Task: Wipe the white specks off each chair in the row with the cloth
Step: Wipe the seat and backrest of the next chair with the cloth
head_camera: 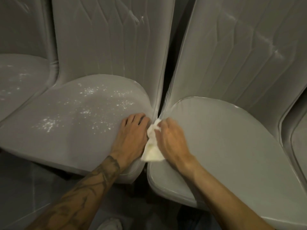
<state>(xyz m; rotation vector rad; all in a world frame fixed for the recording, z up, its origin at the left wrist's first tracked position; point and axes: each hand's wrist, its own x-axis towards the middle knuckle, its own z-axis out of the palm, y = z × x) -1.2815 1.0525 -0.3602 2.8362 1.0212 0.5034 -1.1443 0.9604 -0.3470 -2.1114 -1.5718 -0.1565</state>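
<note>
Right hand [171,138] has the cloth [152,146] bunched in curled fingers and thumb, right at the gap [163,90] between the middle chair [74,113] and the right chair [224,138]; the cloth's loose tail hangs over the seat edges. Left hand [131,130] lies flat on the right edge of the middle seat, fingers fairly straight, holding nothing. Risks as I see them: the cloth is wadded small, so a sweep may just smear or push the specks [89,92] around instead of lifting them. Pushing toward the gap would likely drop powder into the slot or onto the right seat, which looks clean. Far-left chair [20,77] is speckled too, easy to skip. Backrests [116,39] show pale streaks in the creases, hard to reach with a flat wipe. Materials: seats are rounded pads under smooth grey stretch covers with a slight sheen, piped edge on the right one; backs are pleated in vertical folds. Specks look dry, powdery, clustered. Cloth is thin, off-white, crumpled.
</note>
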